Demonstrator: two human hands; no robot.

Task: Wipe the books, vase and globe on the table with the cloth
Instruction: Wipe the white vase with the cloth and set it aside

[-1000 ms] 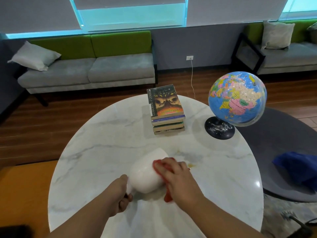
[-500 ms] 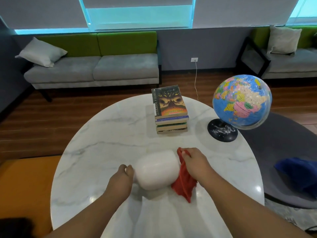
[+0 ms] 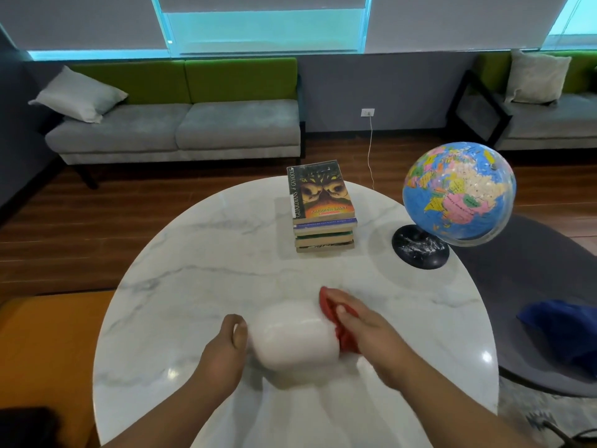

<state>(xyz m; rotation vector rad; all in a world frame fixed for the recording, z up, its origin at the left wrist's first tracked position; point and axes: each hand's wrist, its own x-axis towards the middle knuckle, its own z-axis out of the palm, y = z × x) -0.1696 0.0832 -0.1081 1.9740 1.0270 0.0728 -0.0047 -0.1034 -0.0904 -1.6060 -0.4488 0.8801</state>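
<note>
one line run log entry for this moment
left hand: grips white rounded vase | right hand: holds red cloth against vase | stacked paperback books, blue globe: apart from hands

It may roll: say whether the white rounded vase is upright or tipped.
Tipped sideways: the white rounded vase lies crosswise, left hand gripping one end, right hand holding a red cloth against the other.

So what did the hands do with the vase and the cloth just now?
The left hand turned the white vase from tilted upward to held sideways. The right hand slid the red cloth off the vase's side to its right end, where it now presses, bunched. The left hand kept its grip on the narrow end. The books and globe stayed put on the table.
</note>
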